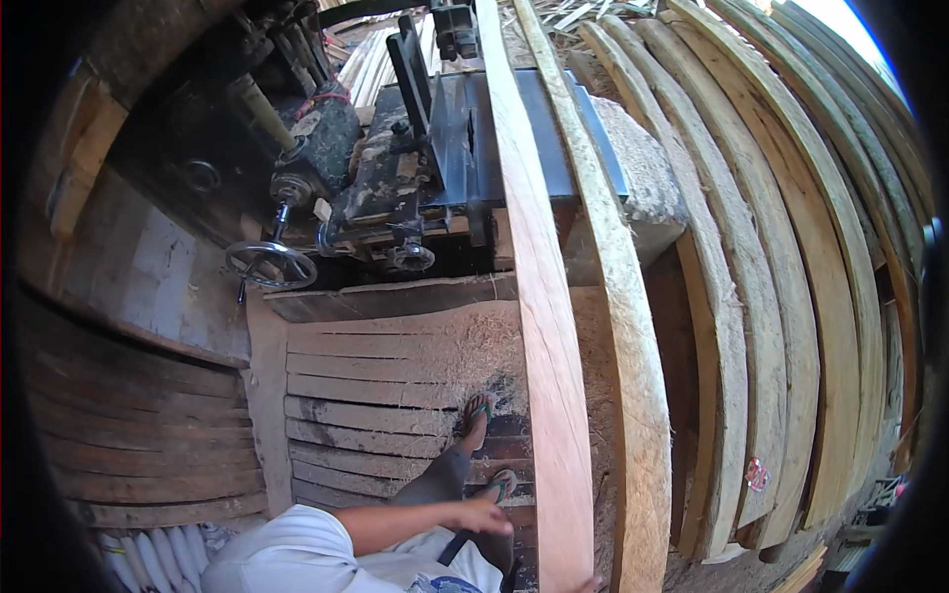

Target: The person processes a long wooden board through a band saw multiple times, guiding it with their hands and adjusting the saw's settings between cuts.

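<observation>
Far left, 8 o'clock: dark planks (pixel 158 430) stacked. Below them, between 7 and 8: several pale tubular shapes (pixel 148 558); can't tell if they're bags.
9 o'clock: one big spoked handwheel (pixel 271 265) on the black machine (pixel 376 198). A smaller handwheel (pixel 410 258) at 10. So two wheels.
Sawdust-covered slatted floor (pixel 346 371) around 7 o'clock.
Blue marking (pixel 445 583) on my light clothing near 6, not readable.
My left hand (pixel 482 516) is at 6, to the left of the pale board, apart from it. Blurred, so can't tell if fingers are spread or pressed together. Two green-strapped sandals (pixel 489 472) on my feet, also 6.
Pale board (pixel 559 395) runs from 12 down to between 5 and 6, across the metal counter (pixel 554 148). Just a sliver of my right hand (pixel 590 585) shows at its near end; grip can't be told.
Second board, bark-edged (pixel 638 395), lies right of it, 12 to 5.
Right side, 1 to 4: at least five rough boards (pixel 727 336). One red-and-white patch (pixel 757 474) at 4, print too small to read.
</observation>
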Demonstrator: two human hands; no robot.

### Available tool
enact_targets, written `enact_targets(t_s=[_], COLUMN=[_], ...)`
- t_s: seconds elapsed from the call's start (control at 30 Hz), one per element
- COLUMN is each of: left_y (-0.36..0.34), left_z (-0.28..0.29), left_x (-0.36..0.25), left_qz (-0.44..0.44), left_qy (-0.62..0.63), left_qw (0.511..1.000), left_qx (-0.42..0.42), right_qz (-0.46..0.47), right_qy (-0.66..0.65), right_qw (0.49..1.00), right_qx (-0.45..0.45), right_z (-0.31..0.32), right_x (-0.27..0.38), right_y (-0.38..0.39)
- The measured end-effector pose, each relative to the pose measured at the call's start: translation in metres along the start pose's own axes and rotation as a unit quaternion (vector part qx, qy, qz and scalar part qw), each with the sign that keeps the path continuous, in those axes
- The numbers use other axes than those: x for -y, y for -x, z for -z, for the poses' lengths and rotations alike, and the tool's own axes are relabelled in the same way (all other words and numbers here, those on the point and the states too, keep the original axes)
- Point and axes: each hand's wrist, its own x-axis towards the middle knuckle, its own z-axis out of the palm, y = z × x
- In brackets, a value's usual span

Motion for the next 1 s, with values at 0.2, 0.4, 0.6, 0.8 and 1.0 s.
enact_targets(t_s=[0.2,0.4,0.6,0.8,1.0], left_y=[0.081,0.098,0.096,0.048,0.122], left_z=[0.316,0.47,0.47,0.482,0.431], left_x=[-0.079,-0.111,-0.169,-0.104,-0.113], left_qz=[-0.346,-0.504,-0.304,-0.286,-0.145], left_qy=[0.622,0.714,0.848,0.014,-0.332], left_qw=[0.669,0.447,0.276,0.158,0.379], left_qx=[-0.213,-0.192,-0.336,-0.945,-0.851], right_qz=[-0.038,-0.084,0.134,0.312,0.615], right_qy=[0.331,0.571,0.366,0.296,0.287], right_qw=[0.93,0.786,0.918,0.826,0.625], right_qx=[-0.152,-0.221,0.077,0.364,0.385], right_z=[0.058,0.089,-0.169,-0.407,-0.661], right_x=[0.022,0.077,0.129,0.108,0.134], right_y=[0.021,0.034,0.015,-0.037,-0.123])
